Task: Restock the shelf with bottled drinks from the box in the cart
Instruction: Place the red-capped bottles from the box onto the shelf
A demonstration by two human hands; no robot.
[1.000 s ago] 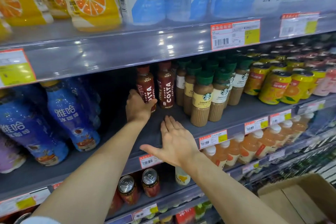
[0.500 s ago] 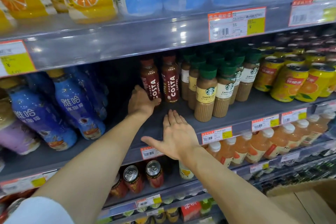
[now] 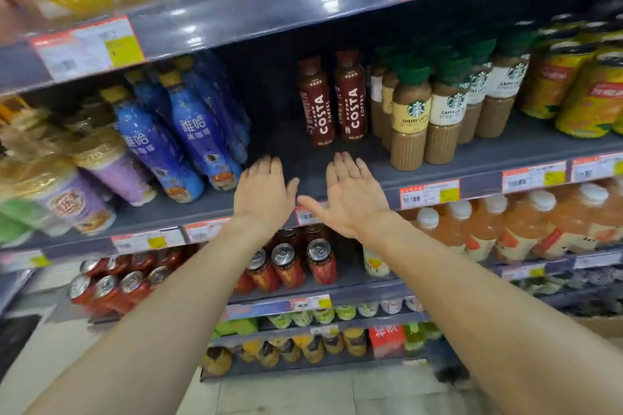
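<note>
Two dark red Costa coffee bottles [image 3: 333, 98] stand upright side by side, set back on the grey middle shelf [image 3: 478, 158]. My left hand [image 3: 264, 190] hovers in front of them near the shelf's front edge, fingers straight, holding nothing. My right hand [image 3: 350, 194] is beside it, palm turned inward, fingers straight and empty. Both hands are apart from the bottles. The cart is out of sight; only a corner of the cardboard box [image 3: 603, 327] shows at the right edge.
Starbucks latte bottles [image 3: 411, 121] stand right of the Costa pair; blue coffee bottles [image 3: 199, 141] lean on the left. Yellow juice bottles [image 3: 580, 87] fill the far right. Red cans [image 3: 290, 266] and orange bottles [image 3: 526, 226] sit on the shelf below.
My left hand let go of the left Costa bottle and drew back toward the shelf edge. My right hand lifted and turned palm inward. The view moved back and down.
</note>
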